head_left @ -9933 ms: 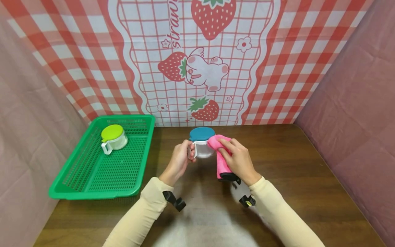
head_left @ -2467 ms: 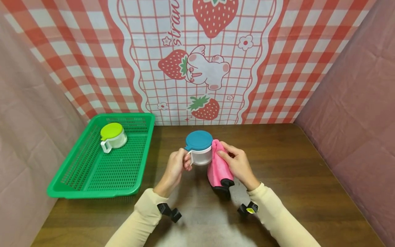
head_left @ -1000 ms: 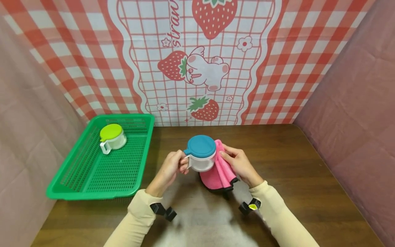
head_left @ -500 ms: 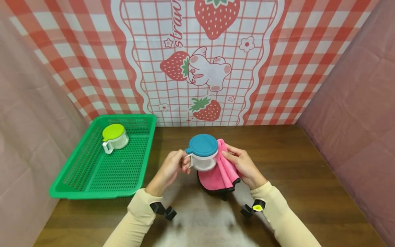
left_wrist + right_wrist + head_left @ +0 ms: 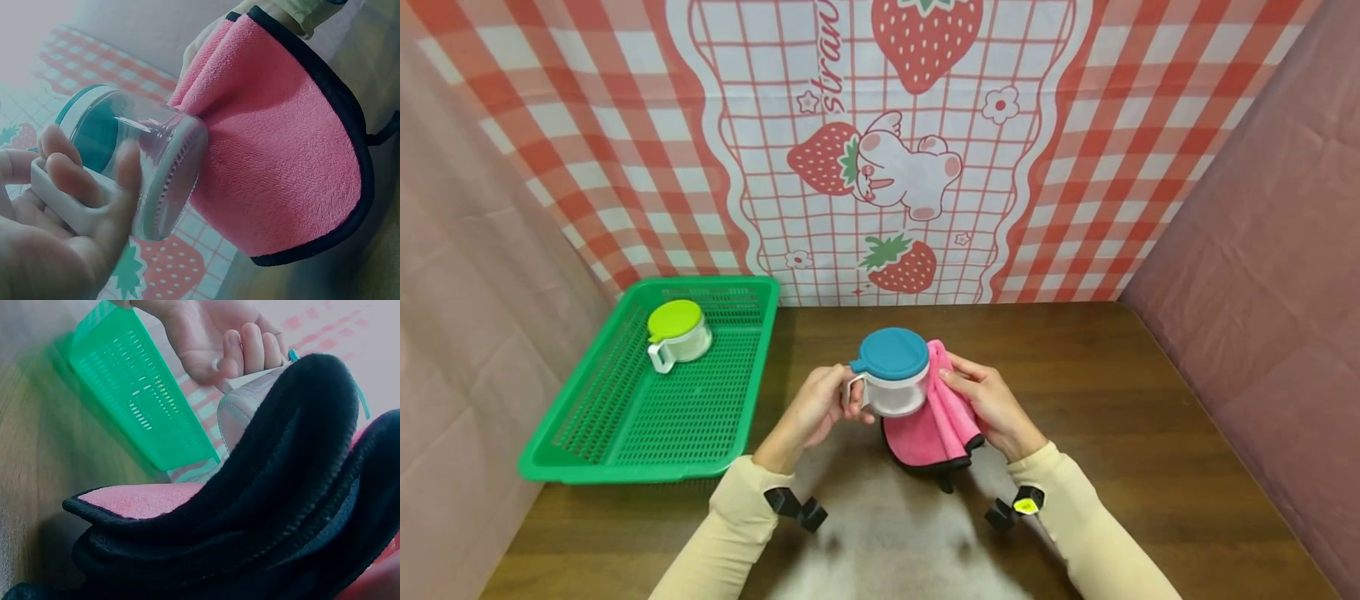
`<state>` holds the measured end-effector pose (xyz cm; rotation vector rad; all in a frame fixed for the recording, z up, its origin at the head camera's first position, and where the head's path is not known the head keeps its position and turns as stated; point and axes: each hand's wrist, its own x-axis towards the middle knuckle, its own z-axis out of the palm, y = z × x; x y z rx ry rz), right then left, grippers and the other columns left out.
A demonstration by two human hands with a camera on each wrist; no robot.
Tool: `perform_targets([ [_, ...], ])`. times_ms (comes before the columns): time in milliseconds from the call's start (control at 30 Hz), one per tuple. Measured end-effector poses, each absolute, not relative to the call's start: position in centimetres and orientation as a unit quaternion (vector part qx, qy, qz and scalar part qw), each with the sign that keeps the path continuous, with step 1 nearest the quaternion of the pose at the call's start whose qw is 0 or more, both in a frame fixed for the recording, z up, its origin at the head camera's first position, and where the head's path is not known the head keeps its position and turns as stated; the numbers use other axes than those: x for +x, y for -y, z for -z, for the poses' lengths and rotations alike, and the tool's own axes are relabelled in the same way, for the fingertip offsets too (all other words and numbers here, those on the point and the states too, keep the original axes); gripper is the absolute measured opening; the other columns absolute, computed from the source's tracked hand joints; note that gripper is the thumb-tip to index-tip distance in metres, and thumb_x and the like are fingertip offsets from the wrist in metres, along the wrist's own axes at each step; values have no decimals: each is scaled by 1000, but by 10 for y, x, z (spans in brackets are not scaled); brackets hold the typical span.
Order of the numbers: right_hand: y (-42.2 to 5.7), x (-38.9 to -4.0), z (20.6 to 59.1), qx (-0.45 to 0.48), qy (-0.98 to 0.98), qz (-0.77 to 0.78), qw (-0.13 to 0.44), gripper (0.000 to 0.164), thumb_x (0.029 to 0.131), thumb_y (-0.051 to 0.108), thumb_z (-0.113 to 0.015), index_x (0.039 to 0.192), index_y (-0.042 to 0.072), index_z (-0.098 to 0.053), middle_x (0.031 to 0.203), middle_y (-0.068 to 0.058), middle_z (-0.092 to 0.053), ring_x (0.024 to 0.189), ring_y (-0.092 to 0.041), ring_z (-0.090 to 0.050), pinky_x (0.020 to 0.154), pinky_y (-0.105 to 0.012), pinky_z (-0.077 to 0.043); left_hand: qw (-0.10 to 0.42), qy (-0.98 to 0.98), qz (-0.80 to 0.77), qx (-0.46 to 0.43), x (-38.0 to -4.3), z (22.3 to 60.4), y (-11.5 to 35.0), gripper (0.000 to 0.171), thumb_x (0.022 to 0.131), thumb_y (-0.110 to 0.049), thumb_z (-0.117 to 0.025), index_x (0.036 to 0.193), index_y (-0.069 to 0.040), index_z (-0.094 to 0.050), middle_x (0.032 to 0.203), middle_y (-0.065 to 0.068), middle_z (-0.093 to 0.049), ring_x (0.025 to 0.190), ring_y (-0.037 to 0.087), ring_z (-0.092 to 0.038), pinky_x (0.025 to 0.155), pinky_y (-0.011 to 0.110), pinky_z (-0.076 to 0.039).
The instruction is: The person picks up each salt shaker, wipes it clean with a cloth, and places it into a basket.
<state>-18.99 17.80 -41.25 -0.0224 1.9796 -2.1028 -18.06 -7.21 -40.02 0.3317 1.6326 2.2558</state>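
Observation:
A clear jar with a blue lid and white handle point(image 5: 893, 375) is held up above the table, its lid facing up. My left hand point(image 5: 812, 408) holds it by the handle; in the left wrist view the fingers of the left hand point(image 5: 75, 181) curl through the handle, and one fingertip lies along the clear side. My right hand point(image 5: 992, 404) pinches a pink cloth with black edging point(image 5: 928, 429) at the jar's right side. The cloth hangs in folds below and behind the jar. In the right wrist view, the black edging point(image 5: 250, 500) hides most of the right hand.
A green perforated basket point(image 5: 692, 417) stands on the left of the wooden table point(image 5: 1112, 433). Inside it, near the back, sits a similar jar with a lime-green lid point(image 5: 677, 329). A checked strawberry-print curtain point(image 5: 895, 167) closes off the back, with plain pink cloth walls at both sides.
Over ten seconds the jar has come nearer the camera, and the bunched cloth has spread out to hang below it. In the last half second the left fingers have shifted at the handle.

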Motion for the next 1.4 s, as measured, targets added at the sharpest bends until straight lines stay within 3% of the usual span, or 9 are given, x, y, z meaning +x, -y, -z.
perform_targets([
  [367, -175, -189, 415, 0, -665, 735, 132, 52, 96, 15, -56, 145, 3, -41, 132, -6, -57, 95, -3, -63, 83, -20, -54, 139, -543, -819, 122, -181, 405, 75, 40, 96, -9, -35, 65, -12, -60, 57, -6, -52, 49, 5, -45, 62, 23, -52],
  [733, -173, -189, 420, 14, -666, 733, 137, 51, 97, 13, -54, 145, 4, -40, 142, -15, -49, 97, -2, -62, 84, -19, -53, 147, -568, -806, 72, -182, 406, 72, 36, 96, -12, -36, 62, -11, -49, 53, -6, -42, 48, 5, -41, 56, 21, -46],
  [1067, -171, -189, 424, 26, -663, 736, 135, 51, 97, 11, -53, 146, 4, -40, 145, -20, -45, 93, -2, -63, 83, -19, -54, 157, -624, -754, 130, -184, 405, 77, 34, 97, -11, -36, 66, -9, -49, 54, -5, -45, 49, 6, -44, 57, 23, -48],
  [1400, -167, -187, 423, 35, -657, 743, 125, 50, 96, 13, -56, 143, 4, -44, 120, -2, -65, 89, -3, -66, 81, -21, -55, 168, -606, -769, 117, -185, 404, 79, 31, 99, -13, -35, 69, -7, -39, 57, -4, -38, 50, 6, -38, 54, 22, -40],
])
